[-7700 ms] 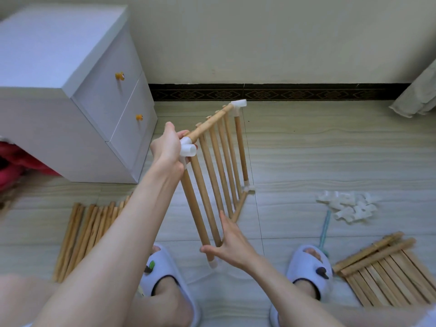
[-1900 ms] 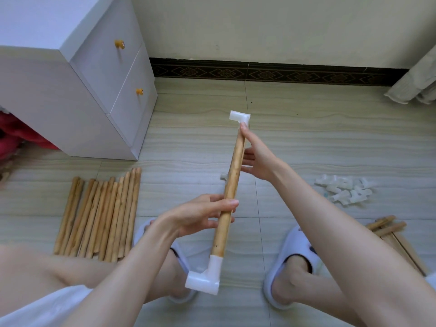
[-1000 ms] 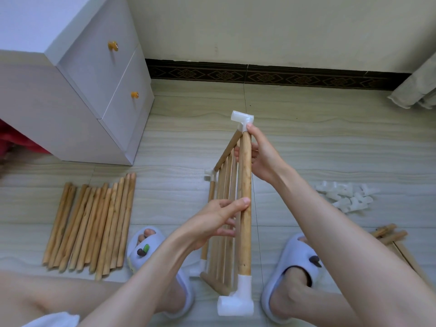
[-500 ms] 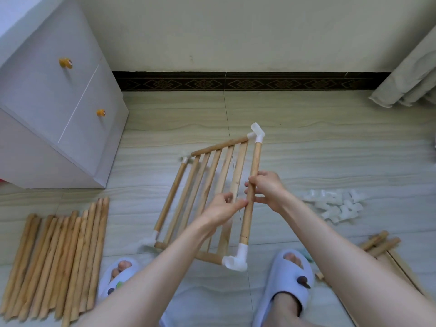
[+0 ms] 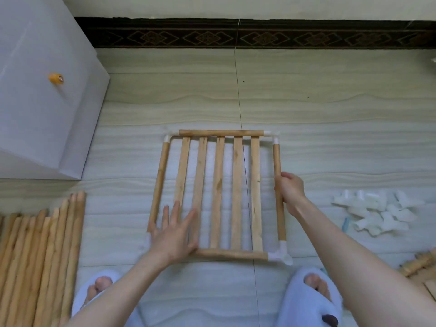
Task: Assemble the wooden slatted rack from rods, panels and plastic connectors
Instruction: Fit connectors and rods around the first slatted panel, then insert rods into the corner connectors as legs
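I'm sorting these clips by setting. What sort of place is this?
Probably a room in a home, with the work done on the floor: pale wood-grain floor tiles, a dark patterned skirting board along the wall, a white drawer cabinet with an orange knob, and white slippers on the feet.

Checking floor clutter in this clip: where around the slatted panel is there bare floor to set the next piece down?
Bare tile lies between the slatted panel and the dark skirting border, and between the panel and the white cabinet. It is crowded left near the loose rods and right near the plastic connectors; near the slippers little room remains.
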Tool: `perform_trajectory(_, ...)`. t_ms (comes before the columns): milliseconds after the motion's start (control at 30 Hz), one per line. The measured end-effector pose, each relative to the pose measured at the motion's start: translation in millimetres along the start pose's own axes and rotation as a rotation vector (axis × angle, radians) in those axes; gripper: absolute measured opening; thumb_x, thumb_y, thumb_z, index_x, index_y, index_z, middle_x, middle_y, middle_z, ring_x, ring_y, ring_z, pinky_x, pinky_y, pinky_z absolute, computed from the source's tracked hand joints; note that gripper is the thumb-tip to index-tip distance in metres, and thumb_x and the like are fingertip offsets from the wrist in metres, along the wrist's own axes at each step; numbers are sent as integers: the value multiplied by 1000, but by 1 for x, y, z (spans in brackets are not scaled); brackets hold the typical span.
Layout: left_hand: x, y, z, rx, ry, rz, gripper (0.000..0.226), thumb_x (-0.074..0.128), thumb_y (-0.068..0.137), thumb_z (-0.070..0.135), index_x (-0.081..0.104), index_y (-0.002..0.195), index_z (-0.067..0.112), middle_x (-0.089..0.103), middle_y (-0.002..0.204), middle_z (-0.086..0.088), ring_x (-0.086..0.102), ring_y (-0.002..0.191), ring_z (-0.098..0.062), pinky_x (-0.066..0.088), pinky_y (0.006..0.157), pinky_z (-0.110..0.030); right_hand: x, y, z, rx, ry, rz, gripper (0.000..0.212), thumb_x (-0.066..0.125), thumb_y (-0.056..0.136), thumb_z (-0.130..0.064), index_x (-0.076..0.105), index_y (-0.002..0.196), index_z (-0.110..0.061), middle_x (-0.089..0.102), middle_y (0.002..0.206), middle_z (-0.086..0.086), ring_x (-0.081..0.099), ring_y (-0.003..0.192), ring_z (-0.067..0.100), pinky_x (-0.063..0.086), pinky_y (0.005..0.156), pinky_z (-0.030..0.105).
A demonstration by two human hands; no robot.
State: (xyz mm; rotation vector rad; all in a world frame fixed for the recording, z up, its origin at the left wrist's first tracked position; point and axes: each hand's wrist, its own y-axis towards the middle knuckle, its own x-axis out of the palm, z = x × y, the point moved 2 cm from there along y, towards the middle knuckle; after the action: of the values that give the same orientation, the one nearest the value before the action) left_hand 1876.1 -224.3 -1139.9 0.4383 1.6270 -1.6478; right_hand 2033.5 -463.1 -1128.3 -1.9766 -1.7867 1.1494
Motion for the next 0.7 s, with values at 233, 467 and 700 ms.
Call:
perform_trajectory(233, 17, 18, -4, 102, 57, -53, 92, 52, 83, 62, -11, 147, 39, -29, 153, -3, -27, 140, -29, -5, 111, -58, 22, 8, 9, -258, -396, -20, 47, 46, 94, -9, 37, 139, -2, 47, 132, 8, 44, 124, 26, 35, 96, 28)
perform_trajectory(467, 5, 10, -7, 99, 141, -66, 84, 43, 86, 65, -8, 147, 39, -21, 156, -3, -21, 142, -28, -6, 112, -59, 23, -20, 38, -376, -934, -120, 64, 43, 97, -30, 12, 149, -10, -5, 157, 13, 5, 145, 27, 16, 115, 35)
perform_trajectory(700, -103, -65, -11, 228, 295, 219, 67, 35, 96, 51, -1, 150, 32, -10, 158, -6, -9, 145, -26, 2, 116, -51, 33, -117, -32, -721, -1016, -123, 64, 38, 98, -42, 12, 150, -14, 5, 158, 11, 7, 145, 24, 10, 117, 34)
